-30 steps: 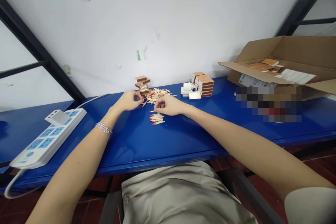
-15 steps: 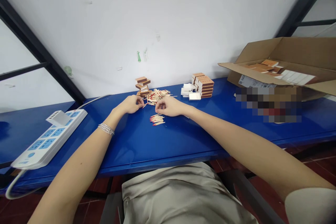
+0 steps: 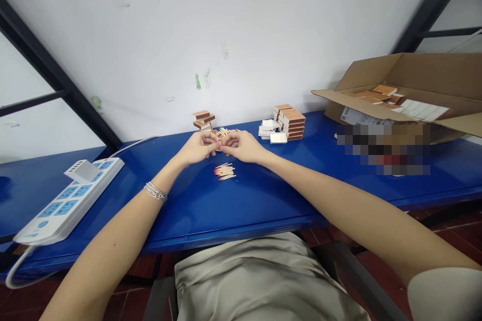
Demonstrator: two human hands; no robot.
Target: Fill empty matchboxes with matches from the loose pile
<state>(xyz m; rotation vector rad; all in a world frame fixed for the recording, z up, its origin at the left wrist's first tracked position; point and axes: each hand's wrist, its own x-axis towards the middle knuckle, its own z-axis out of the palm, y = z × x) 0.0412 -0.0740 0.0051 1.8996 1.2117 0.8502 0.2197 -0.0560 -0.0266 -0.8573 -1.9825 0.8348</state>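
Observation:
My left hand (image 3: 198, 147) and my right hand (image 3: 242, 146) meet fingertip to fingertip over a loose heap of red-tipped matches (image 3: 224, 132) on the blue table (image 3: 196, 200). Both hands are pinched shut; what sits between the fingers is too small to name. A small aligned bundle of matches (image 3: 225, 171) lies just in front of the hands. Behind the left hand stands a crooked stack of brown matchboxes (image 3: 203, 120).
A neat stack of brown matchboxes (image 3: 291, 123) with white inner trays (image 3: 271, 130) beside it stands at the back right. An open cardboard box (image 3: 410, 93) fills the right end. A white and blue power strip (image 3: 68, 198) lies on the left.
Both hands have drawn together over the match heap until their fingertips touch. The small bundle in front has not moved.

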